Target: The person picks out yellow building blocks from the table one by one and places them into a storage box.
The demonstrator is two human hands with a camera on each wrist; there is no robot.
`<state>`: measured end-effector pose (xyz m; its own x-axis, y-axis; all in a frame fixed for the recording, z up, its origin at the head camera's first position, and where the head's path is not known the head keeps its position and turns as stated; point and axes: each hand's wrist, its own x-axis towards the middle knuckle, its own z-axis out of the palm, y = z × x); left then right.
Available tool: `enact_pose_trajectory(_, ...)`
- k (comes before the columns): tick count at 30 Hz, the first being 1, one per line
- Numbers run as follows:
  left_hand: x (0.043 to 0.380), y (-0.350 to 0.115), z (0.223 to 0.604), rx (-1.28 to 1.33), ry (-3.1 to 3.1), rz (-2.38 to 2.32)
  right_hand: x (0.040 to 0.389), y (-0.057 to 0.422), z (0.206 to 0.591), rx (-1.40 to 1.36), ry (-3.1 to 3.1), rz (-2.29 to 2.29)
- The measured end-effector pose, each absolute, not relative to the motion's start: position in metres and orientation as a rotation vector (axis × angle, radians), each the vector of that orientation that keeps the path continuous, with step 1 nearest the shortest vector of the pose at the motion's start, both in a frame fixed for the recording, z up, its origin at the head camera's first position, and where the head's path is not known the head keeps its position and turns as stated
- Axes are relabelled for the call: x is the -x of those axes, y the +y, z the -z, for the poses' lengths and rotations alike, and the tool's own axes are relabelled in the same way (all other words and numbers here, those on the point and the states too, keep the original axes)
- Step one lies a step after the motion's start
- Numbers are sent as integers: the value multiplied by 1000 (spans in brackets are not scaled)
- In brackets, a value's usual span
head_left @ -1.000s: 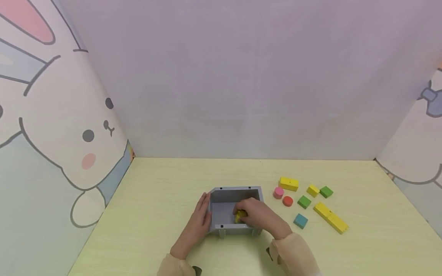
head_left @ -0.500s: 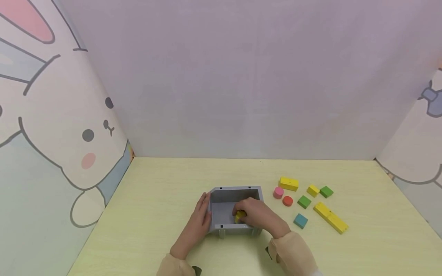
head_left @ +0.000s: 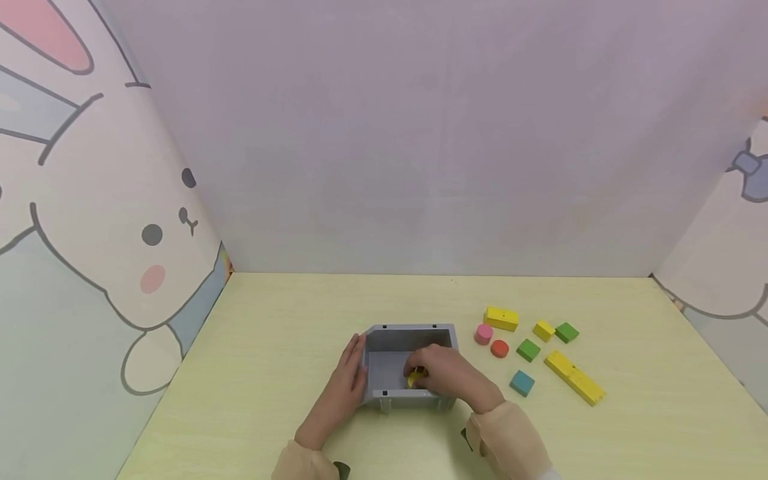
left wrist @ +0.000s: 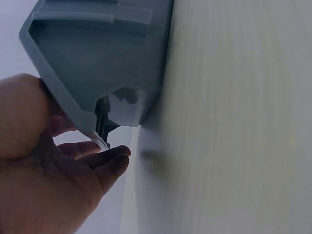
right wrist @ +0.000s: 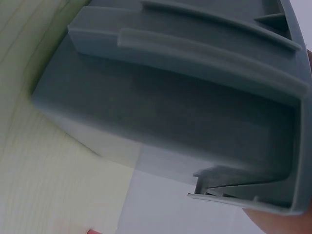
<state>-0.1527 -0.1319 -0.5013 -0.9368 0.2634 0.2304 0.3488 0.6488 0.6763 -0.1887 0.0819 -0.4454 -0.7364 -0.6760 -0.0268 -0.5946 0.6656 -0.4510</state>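
Note:
A grey plastic bin [head_left: 387,370] stands on the table in the head view. My left hand [head_left: 350,380] rests against its left end, the fingers fairly straight. In the left wrist view, the left hand's fingers [left wrist: 111,168] lie along the bin's lip [left wrist: 73,107]. My right hand [head_left: 443,370] reaches down into the bin, its fingers curled round a small yellow block [head_left: 414,381] near the bin floor. Most of that block is hidden by the hand. The right wrist view shows chiefly the bin's outer wall [right wrist: 161,117]; the fingers are out of sight there.
Right of the bin lie a yellow block [head_left: 501,319], a pink cylinder [head_left: 483,335], a red disc [head_left: 499,349], green blocks [head_left: 529,350], a small yellow block [head_left: 544,331], a teal block [head_left: 523,383] and a long yellow bar [head_left: 575,377]. A pale curtain [head_left: 444,147] hangs behind the table.
The yellow block in my right hand has turned a little and shows a different face. Both hands and the bin stay nearly in place.

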Motion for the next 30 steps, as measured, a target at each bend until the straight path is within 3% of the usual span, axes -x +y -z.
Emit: enact_pose_trajectory(30, 152, -132, 498, 513, -2756, 1188, 181, 95, 438, 1108, 2921, 699)
